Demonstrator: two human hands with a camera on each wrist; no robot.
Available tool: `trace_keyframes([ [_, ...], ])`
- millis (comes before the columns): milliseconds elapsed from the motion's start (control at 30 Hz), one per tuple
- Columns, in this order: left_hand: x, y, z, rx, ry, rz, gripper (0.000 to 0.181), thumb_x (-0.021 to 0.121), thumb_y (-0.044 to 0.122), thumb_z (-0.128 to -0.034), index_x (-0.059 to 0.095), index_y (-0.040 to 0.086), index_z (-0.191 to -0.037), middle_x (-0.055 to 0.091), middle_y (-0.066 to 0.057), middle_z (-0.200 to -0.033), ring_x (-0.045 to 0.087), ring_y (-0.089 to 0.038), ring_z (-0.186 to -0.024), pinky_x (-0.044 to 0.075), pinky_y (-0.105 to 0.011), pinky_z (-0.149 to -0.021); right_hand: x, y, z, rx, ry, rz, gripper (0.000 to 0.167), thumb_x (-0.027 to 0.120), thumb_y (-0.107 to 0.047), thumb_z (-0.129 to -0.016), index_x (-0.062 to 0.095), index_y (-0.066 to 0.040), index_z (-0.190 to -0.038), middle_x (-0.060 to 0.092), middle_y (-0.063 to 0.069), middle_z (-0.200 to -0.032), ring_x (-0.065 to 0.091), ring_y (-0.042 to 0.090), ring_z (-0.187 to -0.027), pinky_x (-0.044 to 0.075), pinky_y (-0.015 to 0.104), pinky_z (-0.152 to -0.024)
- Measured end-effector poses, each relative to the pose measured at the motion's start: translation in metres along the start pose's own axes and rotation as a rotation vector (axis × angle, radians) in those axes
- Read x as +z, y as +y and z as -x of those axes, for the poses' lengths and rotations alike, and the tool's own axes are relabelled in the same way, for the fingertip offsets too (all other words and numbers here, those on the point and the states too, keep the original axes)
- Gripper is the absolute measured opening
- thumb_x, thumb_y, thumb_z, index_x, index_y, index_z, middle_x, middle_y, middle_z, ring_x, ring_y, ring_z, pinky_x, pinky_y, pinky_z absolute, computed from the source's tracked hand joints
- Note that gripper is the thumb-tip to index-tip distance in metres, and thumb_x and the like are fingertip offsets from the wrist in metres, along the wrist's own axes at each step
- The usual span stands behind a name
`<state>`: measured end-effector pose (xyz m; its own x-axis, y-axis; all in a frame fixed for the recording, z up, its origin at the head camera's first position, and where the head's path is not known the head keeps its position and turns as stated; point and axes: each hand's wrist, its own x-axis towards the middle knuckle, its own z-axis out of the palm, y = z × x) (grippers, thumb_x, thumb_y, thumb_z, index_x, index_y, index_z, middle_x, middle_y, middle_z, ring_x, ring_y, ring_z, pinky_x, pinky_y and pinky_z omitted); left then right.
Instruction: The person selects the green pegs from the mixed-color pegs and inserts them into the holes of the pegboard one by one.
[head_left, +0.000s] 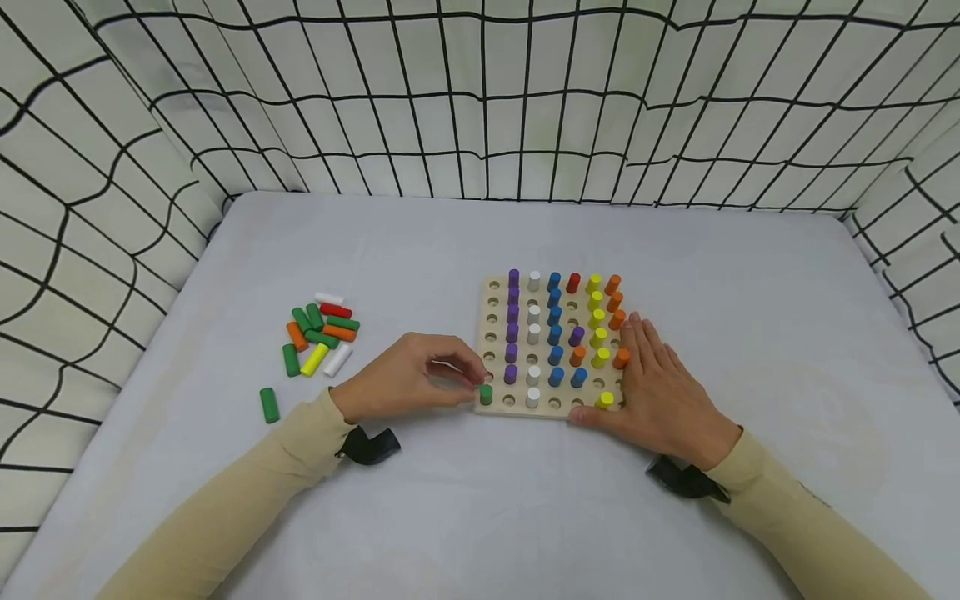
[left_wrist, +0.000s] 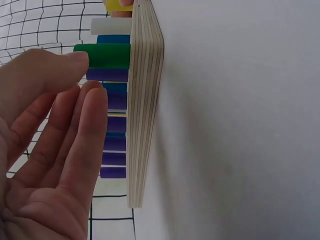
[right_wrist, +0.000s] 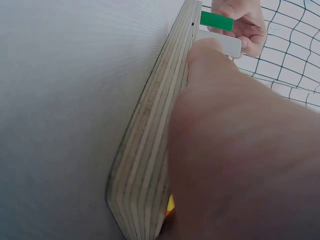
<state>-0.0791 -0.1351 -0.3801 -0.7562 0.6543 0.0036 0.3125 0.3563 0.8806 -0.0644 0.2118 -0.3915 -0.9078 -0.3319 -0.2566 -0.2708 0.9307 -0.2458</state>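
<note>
Our right hand point(head_left: 667, 404), fingers straight, likely steadies the board point(left_wrist: 141, 100); our left hand point(head_left: 412, 375) touches the standing green peg point(left_wrist: 110, 56), fingers pinching or released, we cannot tell.

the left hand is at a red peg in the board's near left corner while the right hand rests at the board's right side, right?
Not quite: that peg is green, not red, as the head view shows. The left hand is at a green peg in the near left corner of the board, while the right hand rests at its right side.

Room behind the pegboard point(head_left: 501, 327), left hand point(head_left: 416, 375) blocking its near-left corner, right hand point(head_left: 663, 390) its right side
</note>
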Motion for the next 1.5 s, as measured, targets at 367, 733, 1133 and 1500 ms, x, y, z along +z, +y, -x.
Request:
trace_keyframes([
  [367,-0.043,0.002,0.021,-0.075,0.162,-0.112,0.023,0.081,0.012,-0.0899,0.074,0.014,-0.111,0.076,0.0,-0.11,0.073,-0.007,-0.101,0.061,-0.024,-0.095,0.002,0.002,-0.001,0.003,-0.006,0.005,0.139,0.051,-0.092,-0.08,-0.002,0.007,-0.162,-0.005,0.027,-0.173,0.005,0.05,-0.161,0.017,0.068,-0.128],
  [733,-0.088,0.008,0.065,-0.248,0.355,-0.175,0.02,0.082,0.024,-0.0905,0.074,0.021,-0.109,0.076,0.002,-0.108,0.073,-0.002,-0.099,0.06,-0.017,-0.088,0.002,0.004,-0.001,0.011,-0.008,0.015,0.141,0.05,-0.093,-0.079,-0.005,0.007,-0.162,-0.007,0.027,-0.173,0.005,0.051,-0.16,0.017,0.068,-0.128],
  [1133,-0.112,-0.001,0.111,-0.42,0.366,-0.368,0.022,0.081,0.028,-0.0911,0.074,0.021,-0.111,0.075,0.004,-0.108,0.068,0.006,-0.094,0.055,-0.009,-0.081,0.002,0.002,0.001,-0.001,0.003,0.007,0.139,0.051,-0.091,-0.08,-0.004,0.008,-0.162,-0.006,0.028,-0.172,0.005,0.051,-0.16,0.017,0.068,-0.128],
  [1500,-0.122,-0.015,0.144,-0.527,0.228,-0.487,0.03,0.085,0.031,-0.0872,0.073,0.016,-0.111,0.074,0.001,-0.101,0.064,0.002,-0.087,0.055,-0.012,-0.075,0.002,0.0,0.0,-0.012,0.007,0.006,0.139,0.052,-0.091,-0.081,-0.004,0.008,-0.162,-0.006,0.028,-0.172,0.004,0.051,-0.16,0.017,0.068,-0.128],
])
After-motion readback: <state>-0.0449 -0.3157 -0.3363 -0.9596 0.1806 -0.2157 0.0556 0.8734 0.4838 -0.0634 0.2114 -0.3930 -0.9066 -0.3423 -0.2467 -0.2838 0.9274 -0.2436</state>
